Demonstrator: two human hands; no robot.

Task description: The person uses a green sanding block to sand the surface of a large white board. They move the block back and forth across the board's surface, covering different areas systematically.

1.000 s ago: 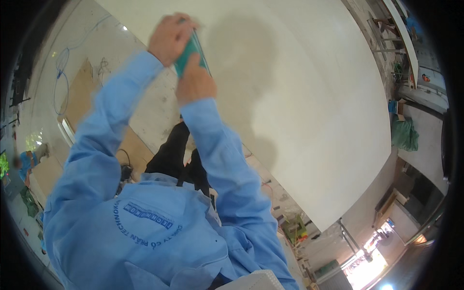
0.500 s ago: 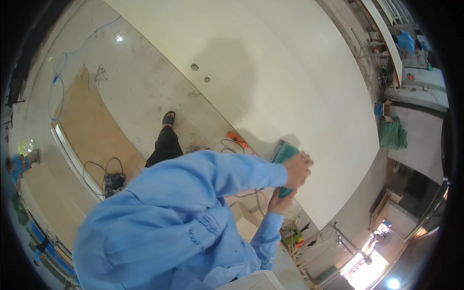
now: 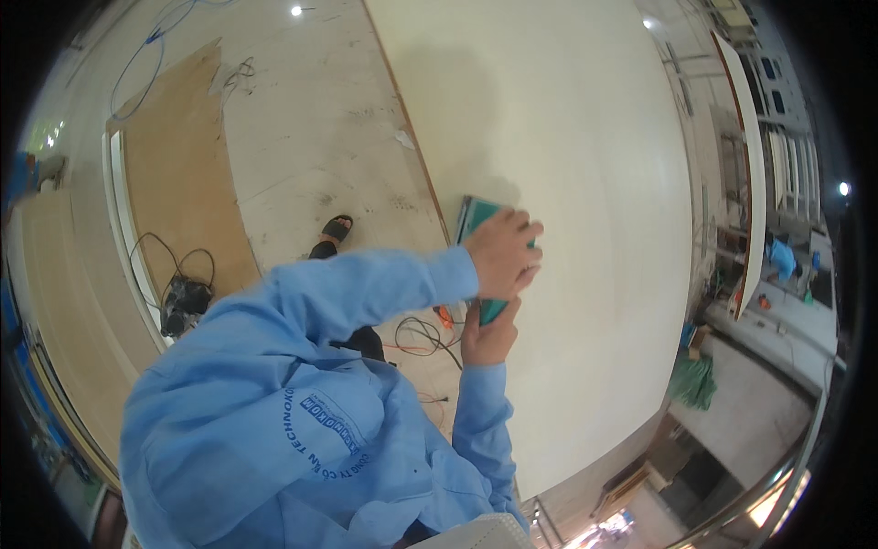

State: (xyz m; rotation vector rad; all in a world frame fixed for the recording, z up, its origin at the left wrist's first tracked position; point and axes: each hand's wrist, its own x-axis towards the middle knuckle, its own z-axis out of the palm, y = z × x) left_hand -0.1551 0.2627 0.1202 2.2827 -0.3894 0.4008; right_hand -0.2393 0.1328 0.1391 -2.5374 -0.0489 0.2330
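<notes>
A long green block (image 3: 486,212) with a dark layer along its side, like a sanding block, lies on a large cream panel (image 3: 594,256) close to the panel's left edge. My left hand (image 3: 503,252) is wrapped over its middle, with the fingers bent across the top. Just below, my right hand (image 3: 490,337) grips the near end, thumb along its side. Both arms wear light blue sleeves. The face of the block against the panel is hidden.
On the floor to the left lie a brown board (image 3: 183,165), a dark power tool (image 3: 186,302) with its cable and a blue hose (image 3: 157,55). Black cables (image 3: 430,337) lie beside the panel near my arms. A green bag (image 3: 695,380) sits beyond the right edge.
The view has turned, and the panel's two holes no longer show. Both hands, still on the block, have moved up and left in the picture with it.
</notes>
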